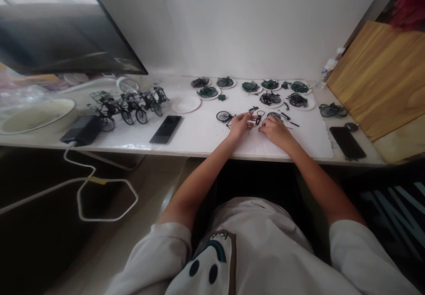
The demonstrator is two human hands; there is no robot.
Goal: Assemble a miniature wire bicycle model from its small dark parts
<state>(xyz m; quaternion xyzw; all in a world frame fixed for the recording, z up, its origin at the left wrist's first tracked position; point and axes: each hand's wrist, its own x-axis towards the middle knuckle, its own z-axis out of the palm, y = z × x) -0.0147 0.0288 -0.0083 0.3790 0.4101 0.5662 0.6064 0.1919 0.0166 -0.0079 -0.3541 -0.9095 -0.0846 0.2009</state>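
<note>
My left hand (241, 125) is closed, its fingers pinching a small black model bicycle part (258, 120) over the white sheet. My right hand (275, 131) is just to the right, with fingertips bent together close to that part; what they hold, if anything, is too small to make out. By my left hand lies a small spoked wheel (224, 116). Another wheel (274, 115) shows partly behind my right hand. Loose thin black pieces (289, 119) lie beyond the right hand, and a flat black piece (253, 109) lies beyond the left.
Several small plates of dark green and black parts (270, 99) stand along the back. On the left are assembled model bicycles (129, 105), an empty plate (186, 105), a phone (166, 129), a black adapter (82, 129) and a basin (36, 116). Another phone (347, 143) lies right.
</note>
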